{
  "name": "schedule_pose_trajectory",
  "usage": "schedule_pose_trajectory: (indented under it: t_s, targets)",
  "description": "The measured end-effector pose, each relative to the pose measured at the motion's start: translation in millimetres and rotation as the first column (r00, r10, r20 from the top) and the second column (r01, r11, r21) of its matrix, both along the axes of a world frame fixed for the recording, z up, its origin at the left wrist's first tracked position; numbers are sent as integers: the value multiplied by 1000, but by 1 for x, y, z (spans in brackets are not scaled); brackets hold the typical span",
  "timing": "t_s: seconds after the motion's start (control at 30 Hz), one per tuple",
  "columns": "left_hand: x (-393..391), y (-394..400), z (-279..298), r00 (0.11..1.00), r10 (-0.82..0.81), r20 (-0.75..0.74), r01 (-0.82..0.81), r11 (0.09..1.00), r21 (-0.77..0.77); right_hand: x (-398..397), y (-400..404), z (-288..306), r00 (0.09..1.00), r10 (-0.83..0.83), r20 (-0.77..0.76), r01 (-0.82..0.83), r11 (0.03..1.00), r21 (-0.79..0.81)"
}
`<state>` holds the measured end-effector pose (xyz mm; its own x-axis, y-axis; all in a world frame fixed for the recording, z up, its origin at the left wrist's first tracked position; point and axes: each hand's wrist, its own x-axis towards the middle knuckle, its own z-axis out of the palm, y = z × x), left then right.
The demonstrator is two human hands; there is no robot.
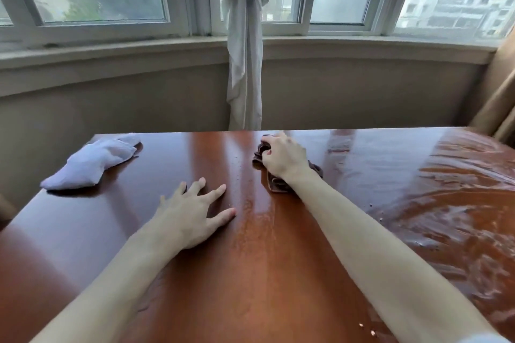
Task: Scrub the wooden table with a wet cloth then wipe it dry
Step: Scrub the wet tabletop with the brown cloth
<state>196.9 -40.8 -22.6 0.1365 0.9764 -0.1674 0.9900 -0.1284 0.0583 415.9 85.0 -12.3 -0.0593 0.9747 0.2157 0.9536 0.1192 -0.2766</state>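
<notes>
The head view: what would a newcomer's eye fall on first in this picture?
First, the glossy wooden table, streaked wet across its right side. Near its far edge the right hand grips a crumpled brown cloth against the wood, while the left hand rests with spread fingers nearer the middle. A white cloth lies untouched at the far left corner, and a knotted pale curtain hangs before the windows behind.

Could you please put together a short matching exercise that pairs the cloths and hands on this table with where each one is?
Things:
1. brown cloth
2. white cloth
3. left hand
4. grey curtain

Places or states:
A. lies untouched at the table's far left
B. hangs knotted at the window
C. gripped under the right hand
D. spread flat on the wood

Pairs: 1-C, 2-A, 3-D, 4-B
</notes>
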Motion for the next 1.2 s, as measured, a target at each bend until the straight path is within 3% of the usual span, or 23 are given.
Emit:
schedule_pose_trajectory:
  t_s: [0.23,0.43,0.53,0.6,0.67,0.8,0.93,1.0,1.13,1.2]
  targets:
    - [4,-1,11,1000,10,-13,-11,996,-91,8,77,1,995,-91,38,92,996,-11]
    - [-5,6,8,1000,-23,6,24,999,-25,-35,-30,-4,999,-31,37,32,999,-38]
    - [-13,6,3,977,29,210,-33,999,12,-54,-112,-3,998,31,54,-29,999,-27]
    - [-15,-9,11,900,73,429,-109,992,60,-62,-165,-3,998,47,39,-46,998,-34]
    - [-14,-24,13,850,67,523,-157,979,129,-71,-217,-4,998,58,28,-57,998,-25]
    - [-9,-52,4,908,110,405,-174,977,126,-80,-296,-5,994,110,24,-110,994,-16]
    - [-1,-87,6,960,57,275,-98,986,137,-38,-319,-5,987,148,-65,-145,988,51]
    - [-2,-112,11,968,12,249,-49,989,143,0,-310,-3,997,58,-56,-55,997,60]
    - [6,-159,16,974,-93,208,65,989,135,50,-282,4,962,-273,-6,273,959,73]
    - [16,-174,18,975,-134,180,108,984,144,37,-291,3,962,-270,50,266,961,73]
